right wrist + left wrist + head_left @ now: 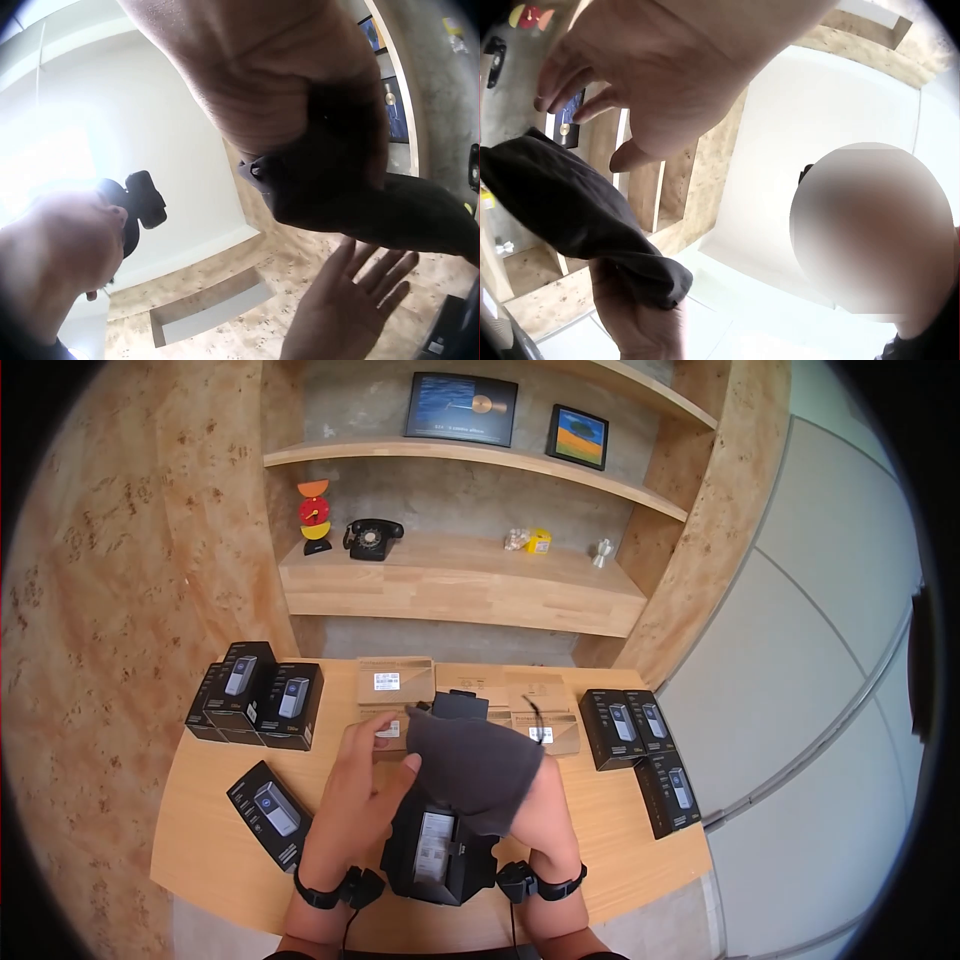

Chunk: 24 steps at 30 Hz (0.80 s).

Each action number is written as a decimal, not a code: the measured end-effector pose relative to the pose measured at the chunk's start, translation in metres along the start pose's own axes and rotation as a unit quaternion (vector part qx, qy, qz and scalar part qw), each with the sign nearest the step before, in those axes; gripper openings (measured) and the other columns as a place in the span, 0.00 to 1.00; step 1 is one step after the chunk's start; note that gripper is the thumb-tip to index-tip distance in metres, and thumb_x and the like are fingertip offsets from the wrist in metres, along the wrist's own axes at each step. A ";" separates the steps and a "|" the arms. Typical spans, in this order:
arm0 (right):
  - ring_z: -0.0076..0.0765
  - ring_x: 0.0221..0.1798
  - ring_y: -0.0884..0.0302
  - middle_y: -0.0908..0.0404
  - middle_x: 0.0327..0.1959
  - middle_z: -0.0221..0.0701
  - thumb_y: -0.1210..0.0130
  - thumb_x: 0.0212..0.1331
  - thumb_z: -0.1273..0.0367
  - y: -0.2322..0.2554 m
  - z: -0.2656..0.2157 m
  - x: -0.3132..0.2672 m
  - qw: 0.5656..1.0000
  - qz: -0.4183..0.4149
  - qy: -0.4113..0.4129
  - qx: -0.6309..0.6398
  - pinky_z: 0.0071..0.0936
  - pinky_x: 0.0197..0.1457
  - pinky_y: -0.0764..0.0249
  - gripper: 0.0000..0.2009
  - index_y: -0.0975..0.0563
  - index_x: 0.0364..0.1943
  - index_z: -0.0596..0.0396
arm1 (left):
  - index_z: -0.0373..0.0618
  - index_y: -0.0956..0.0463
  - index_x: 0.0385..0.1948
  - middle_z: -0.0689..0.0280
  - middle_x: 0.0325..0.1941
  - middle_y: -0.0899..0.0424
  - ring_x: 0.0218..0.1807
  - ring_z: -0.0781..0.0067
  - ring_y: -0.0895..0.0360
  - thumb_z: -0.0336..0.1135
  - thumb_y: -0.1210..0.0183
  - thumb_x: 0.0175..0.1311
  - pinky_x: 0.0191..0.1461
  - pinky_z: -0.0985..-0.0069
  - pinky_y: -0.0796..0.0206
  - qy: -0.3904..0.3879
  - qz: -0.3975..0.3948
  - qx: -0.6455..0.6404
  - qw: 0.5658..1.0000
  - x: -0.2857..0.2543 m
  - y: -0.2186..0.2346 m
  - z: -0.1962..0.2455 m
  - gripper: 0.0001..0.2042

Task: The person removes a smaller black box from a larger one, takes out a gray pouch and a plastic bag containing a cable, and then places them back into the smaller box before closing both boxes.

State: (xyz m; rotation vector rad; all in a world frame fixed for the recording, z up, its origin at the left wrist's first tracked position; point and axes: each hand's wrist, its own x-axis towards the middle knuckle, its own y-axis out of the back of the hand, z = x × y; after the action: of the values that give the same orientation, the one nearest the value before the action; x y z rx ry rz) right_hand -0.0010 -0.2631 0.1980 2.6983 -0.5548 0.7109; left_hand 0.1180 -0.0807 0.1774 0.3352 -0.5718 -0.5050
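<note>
A dark grey cloth pouch (475,765) with a thin drawstring hangs over the desk. My right hand (545,815) grips it from the right side, its fingers partly hidden by the cloth; in the right wrist view the fabric bunches against the palm. My left hand (360,785) is beside the pouch with fingers spread and thumb pointing toward it. In the left wrist view a gap shows between the left hand (660,82) and the pouch (570,202). Below both hands stands an opened black box (400,860), a white printed label (434,847) showing inside.
Black product boxes (240,695) are stacked at the back left, and more black boxes (625,730) stand on the right. A single black box (268,815) lies at the left front. Brown cartons (395,675) line the desk's back, below a wooden shelf (460,595).
</note>
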 end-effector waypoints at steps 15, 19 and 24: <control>0.47 0.54 0.18 0.18 0.53 0.41 0.29 0.52 0.75 0.013 0.030 0.003 0.991 0.025 0.051 -0.118 0.37 0.60 0.24 0.20 0.18 0.52 0.59 | 0.41 0.38 0.74 0.60 0.61 0.17 0.60 0.74 0.21 0.26 0.41 0.76 0.66 0.76 0.30 0.091 -0.038 -0.421 0.902 0.023 -0.019 -0.045 0.27; 0.48 0.56 0.19 0.19 0.54 0.41 0.30 0.53 0.74 0.017 0.034 0.000 0.988 0.014 0.011 -0.154 0.36 0.61 0.24 0.20 0.18 0.51 0.60 | 0.38 0.38 0.71 0.59 0.63 0.18 0.64 0.73 0.22 0.23 0.41 0.75 0.69 0.73 0.32 0.065 -0.004 -0.417 0.907 0.020 -0.009 -0.030 0.26; 0.46 0.53 0.18 0.17 0.52 0.41 0.31 0.54 0.74 0.019 0.037 0.001 0.993 -0.046 -0.030 -0.105 0.34 0.59 0.23 0.19 0.18 0.51 0.61 | 0.36 0.36 0.70 0.59 0.65 0.20 0.67 0.72 0.24 0.22 0.40 0.73 0.72 0.74 0.36 0.047 -0.028 -0.401 0.914 0.015 -0.002 -0.023 0.25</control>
State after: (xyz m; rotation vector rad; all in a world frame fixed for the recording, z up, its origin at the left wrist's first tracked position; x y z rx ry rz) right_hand 0.0066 -0.2941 0.1709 2.5362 -0.4866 0.5175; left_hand 0.1418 -0.0867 0.1648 -0.4107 -0.2234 -0.7296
